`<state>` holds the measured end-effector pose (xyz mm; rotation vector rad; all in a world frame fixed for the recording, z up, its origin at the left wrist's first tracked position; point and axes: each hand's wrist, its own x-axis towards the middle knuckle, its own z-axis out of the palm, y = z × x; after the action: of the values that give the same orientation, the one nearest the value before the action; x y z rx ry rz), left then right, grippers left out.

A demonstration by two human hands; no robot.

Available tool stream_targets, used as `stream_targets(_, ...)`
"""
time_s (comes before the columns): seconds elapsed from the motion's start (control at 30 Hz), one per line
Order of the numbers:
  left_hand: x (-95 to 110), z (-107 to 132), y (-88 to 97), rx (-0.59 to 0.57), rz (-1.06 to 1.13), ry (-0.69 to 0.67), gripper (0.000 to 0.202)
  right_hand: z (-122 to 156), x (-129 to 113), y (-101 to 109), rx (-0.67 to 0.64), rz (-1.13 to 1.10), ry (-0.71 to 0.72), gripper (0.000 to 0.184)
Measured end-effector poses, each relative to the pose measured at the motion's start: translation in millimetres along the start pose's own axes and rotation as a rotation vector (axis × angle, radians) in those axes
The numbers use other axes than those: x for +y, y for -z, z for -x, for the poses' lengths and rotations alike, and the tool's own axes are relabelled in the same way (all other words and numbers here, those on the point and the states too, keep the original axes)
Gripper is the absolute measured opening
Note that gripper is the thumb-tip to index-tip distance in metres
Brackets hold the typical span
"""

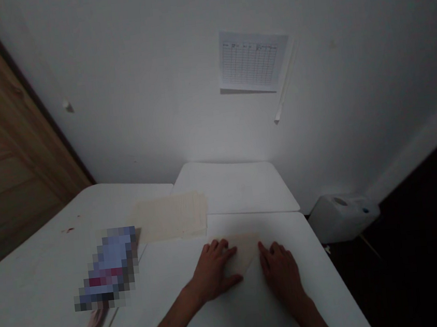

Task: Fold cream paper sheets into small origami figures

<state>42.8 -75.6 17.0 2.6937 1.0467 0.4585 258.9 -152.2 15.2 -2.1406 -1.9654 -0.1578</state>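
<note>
My left hand (214, 270) lies flat on the left part of a folded cream sheet of paper (243, 252), and my right hand (280, 274) rests on its right edge. Neither hand grips the sheet. Its lower part looks angled, though dim light hides the exact fold. Farther up, a stack of cream paper (168, 218) lies on the white table (272, 230). To the left of my left hand sits an object obscured by pixelation (108, 266), with a pinkish scrap (95, 324) sticking out below it.
A second white table (236, 185) abuts the far end, against a white wall with a printed grid sheet (250, 60) fixed on it. A wooden door (13, 138) stands at the left, and a white plastic container (341, 217) sits on the dark floor at the right.
</note>
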Motion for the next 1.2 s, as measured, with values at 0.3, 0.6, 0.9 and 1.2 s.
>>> stream_targets(0.3, -17.0, -15.0, -1.1, 0.029, 0.109, -0.035, 0.028, -43.2, 0.4, 9.0, 0.026, -0.194, 0.179, 0.031)
stream_targets(0.6, -32.1, -29.6, 5.9, 0.025, 0.053, 0.004, 0.045, -74.3, -1.1, -0.3, -0.211, -0.302, 0.335, 0.058)
stream_targets(0.9, -32.7, -34.1, 13.6, 0.003, 0.057, 0.021, 0.054, -79.9, -2.9, 8.5, -0.214, -0.311, 0.342, 0.064)
stream_targets(1.2, -33.2, -35.2, 16.2, -0.016, 0.048, 0.040, 0.062, -83.8, -2.6, 3.8, -0.236, -0.416, 0.281, 0.073)
